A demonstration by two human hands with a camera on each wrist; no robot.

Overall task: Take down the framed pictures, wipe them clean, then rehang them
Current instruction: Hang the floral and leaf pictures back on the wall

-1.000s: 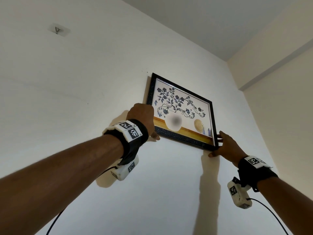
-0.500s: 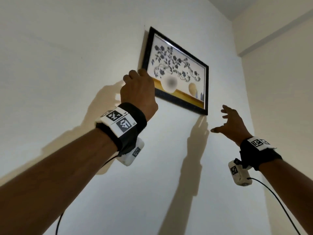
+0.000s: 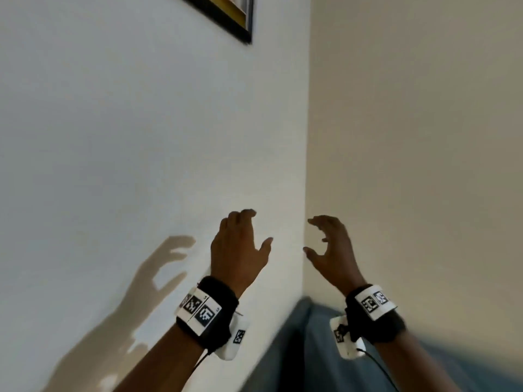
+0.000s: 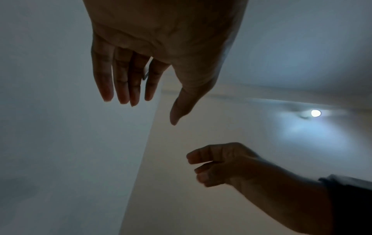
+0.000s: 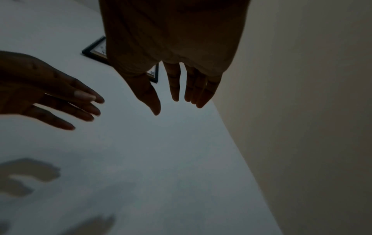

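Observation:
The black-framed picture [image 3: 226,15] hangs on the white wall; only its lower right corner shows at the top of the head view. In the right wrist view a strip of the same picture [image 5: 94,52] peeks out beside my palm. My left hand [image 3: 243,247] is raised well below the picture, fingers loose, holding nothing. My right hand [image 3: 325,241] floats next to it near the wall corner, fingers loosely curled and empty. In the left wrist view my left hand [image 4: 141,95] hangs with straight fingers and the right hand [image 4: 213,163] sits below it.
Two walls meet in a corner [image 3: 307,137] just behind my hands. A blue-grey upholstered edge [image 3: 297,349] rises at the bottom between my wrists. A bright ceiling light [image 4: 315,113] glows in the left wrist view. Hand shadows [image 3: 158,267] fall on the white wall.
Both hands have left the picture frame and dropped well below it, drawing closer together. The picture stays on the wall and has slid to the top of the head view.

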